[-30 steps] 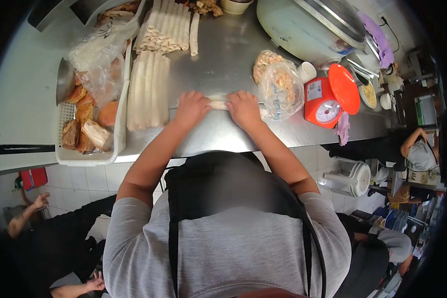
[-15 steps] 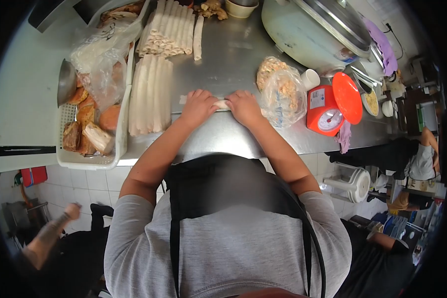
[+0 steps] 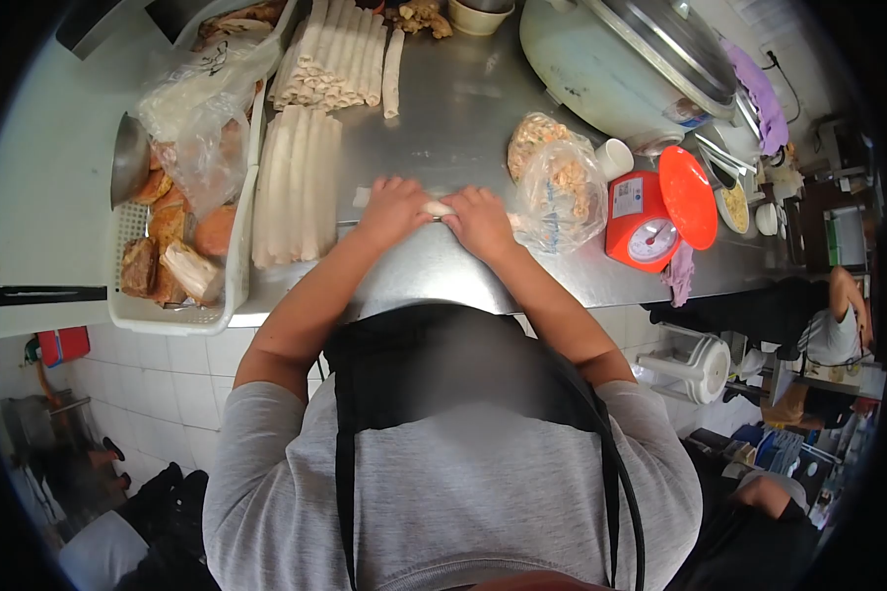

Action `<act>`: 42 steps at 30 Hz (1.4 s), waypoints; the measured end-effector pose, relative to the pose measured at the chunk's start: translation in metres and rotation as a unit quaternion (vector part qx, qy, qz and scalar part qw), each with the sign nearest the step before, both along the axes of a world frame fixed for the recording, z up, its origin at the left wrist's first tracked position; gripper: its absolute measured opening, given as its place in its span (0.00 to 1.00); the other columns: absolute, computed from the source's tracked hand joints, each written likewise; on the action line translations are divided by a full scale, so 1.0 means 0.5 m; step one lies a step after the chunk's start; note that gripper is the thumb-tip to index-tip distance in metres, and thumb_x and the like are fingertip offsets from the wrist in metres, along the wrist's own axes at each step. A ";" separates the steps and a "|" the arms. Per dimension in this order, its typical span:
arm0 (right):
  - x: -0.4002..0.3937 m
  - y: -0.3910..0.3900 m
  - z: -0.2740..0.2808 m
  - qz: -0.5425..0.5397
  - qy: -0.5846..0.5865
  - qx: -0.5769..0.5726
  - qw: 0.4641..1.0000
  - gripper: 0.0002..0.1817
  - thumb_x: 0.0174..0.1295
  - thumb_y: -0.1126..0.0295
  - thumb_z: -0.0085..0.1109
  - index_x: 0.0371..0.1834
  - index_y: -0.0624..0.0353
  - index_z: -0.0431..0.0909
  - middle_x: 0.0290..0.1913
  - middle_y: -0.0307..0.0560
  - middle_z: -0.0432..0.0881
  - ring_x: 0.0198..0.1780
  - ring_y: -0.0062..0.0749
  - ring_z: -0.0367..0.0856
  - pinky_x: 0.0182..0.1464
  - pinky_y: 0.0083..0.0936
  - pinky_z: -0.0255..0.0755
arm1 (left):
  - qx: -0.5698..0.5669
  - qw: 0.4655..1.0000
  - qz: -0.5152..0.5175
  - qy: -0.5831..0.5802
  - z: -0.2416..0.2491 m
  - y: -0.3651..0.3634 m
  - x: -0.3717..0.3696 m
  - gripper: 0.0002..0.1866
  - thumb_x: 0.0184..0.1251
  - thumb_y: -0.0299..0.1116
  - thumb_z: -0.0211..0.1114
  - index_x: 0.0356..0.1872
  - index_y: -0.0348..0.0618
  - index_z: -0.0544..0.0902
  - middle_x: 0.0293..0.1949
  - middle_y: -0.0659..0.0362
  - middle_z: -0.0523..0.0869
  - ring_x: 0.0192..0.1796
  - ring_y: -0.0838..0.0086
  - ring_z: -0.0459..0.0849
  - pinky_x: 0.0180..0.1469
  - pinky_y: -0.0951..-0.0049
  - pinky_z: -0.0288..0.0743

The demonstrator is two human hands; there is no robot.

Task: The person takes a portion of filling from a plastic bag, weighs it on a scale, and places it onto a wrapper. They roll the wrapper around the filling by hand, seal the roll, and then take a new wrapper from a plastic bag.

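Note:
Between my hands lies a thin pale spring roll (image 3: pixel 438 209) on the steel table, close to its front edge. My left hand (image 3: pixel 394 211) curls over the roll's left part, with a bit of flat wrapper showing beyond it. On the other end presses my right hand (image 3: pixel 478 221), its fingers bent over the roll, which they partly hide. A row of long finished spring rolls (image 3: pixel 298 187) sits left of my left hand, and a stacked pile of spring rolls (image 3: pixel 335 59) is behind it. To the right of my right hand rests a plastic bag of chopped orange-pink filling (image 3: pixel 562 187).
A white basket (image 3: pixel 232 295) with browned meat chunks stands left. On the right are a red kitchen scale (image 3: pixel 650 231), a white cup (image 3: pixel 615 158) and a large lidded pot (image 3: pixel 611 74). Ginger (image 3: pixel 421 18) lies at the back. Other people are behind, both sides.
My right hand has shifted slightly left along the roll, and my left hand stays nearly in place. Behind on the left, a co-worker has moved, and the blurred arm is gone.

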State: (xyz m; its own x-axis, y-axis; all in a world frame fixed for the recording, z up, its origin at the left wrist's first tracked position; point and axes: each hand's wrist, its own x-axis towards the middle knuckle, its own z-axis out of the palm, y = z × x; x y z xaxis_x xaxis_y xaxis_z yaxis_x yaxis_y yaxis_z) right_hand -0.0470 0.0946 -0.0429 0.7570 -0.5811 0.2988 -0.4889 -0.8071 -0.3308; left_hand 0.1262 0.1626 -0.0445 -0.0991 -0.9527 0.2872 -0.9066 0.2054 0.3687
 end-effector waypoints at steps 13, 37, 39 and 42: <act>0.001 -0.035 0.069 0.020 0.092 0.498 0.862 0.14 0.60 0.64 0.49 0.44 0.61 0.72 0.30 0.46 0.77 0.28 0.28 0.75 0.34 0.26 0.71 | 0.008 0.898 0.173 0.404 0.067 0.062 0.030 0.18 0.55 0.41 0.62 0.45 0.46 0.76 0.43 0.56 0.76 0.45 0.67 0.74 0.47 0.67 0.67; -0.003 0.053 0.321 0.098 -0.266 -0.020 0.959 0.25 0.45 0.82 0.49 0.51 0.56 0.70 0.45 0.51 0.69 0.44 0.44 0.70 0.47 0.32 0.66 | -0.094 0.806 -0.022 0.584 0.245 -0.008 -0.084 0.08 0.57 0.25 0.56 0.38 0.40 0.70 0.28 0.62 0.75 0.29 0.80 0.75 0.30 0.80 0.71; 0.000 0.048 0.331 0.100 -0.271 -0.029 0.957 0.24 0.43 0.83 0.49 0.47 0.56 0.72 0.43 0.50 0.70 0.43 0.45 0.70 0.47 0.33 0.65 | -0.078 0.820 -0.028 0.566 0.275 -0.001 -0.091 0.06 0.57 0.25 0.56 0.36 0.40 0.71 0.28 0.63 0.75 0.29 0.81 0.75 0.29 0.81 0.70; -0.001 0.049 0.346 0.110 -0.257 -0.065 0.958 0.20 0.43 0.83 0.50 0.42 0.55 0.75 0.41 0.48 0.71 0.42 0.45 0.70 0.45 0.33 0.65 | -0.034 0.829 -0.049 0.555 0.301 0.011 -0.089 0.04 0.57 0.28 0.58 0.32 0.41 0.73 0.26 0.64 0.75 0.26 0.83 0.73 0.27 0.81 0.68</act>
